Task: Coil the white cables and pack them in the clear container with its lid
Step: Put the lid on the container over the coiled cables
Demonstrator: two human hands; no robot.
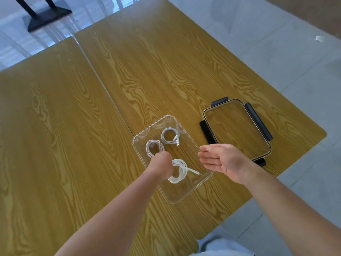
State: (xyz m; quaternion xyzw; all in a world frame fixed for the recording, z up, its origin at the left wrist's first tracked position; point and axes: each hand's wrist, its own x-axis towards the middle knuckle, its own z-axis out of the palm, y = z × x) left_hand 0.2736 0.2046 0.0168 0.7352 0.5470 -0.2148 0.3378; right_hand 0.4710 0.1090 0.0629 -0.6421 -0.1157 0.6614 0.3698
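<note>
A black stand (46, 15) is sitting on the pale floor (295, 52) at the far left, beyond the wooden table (73, 126). Nearer, the left hand (161, 164) is reaching down into the clear container (137, 145), its fingers curled; it seems to be holding a cable, though which one I cannot tell, since the hand is covering the spot where two coils meet. One coil (154, 147) is lying just beyond the knuckles, another, thicker coil (178, 170) is lying just to the hand's right with a plug end sticking out, and a third coil (169, 135) is resting further back, apart from the hand. All three are lying inside the container. The right hand (221, 159) is hovering over the container's right edge, palm up, fingers straight and holding nothing. Right of it, the lid (238, 128) with dark clips is lying flat on the table, beside the container and not on it.
</note>
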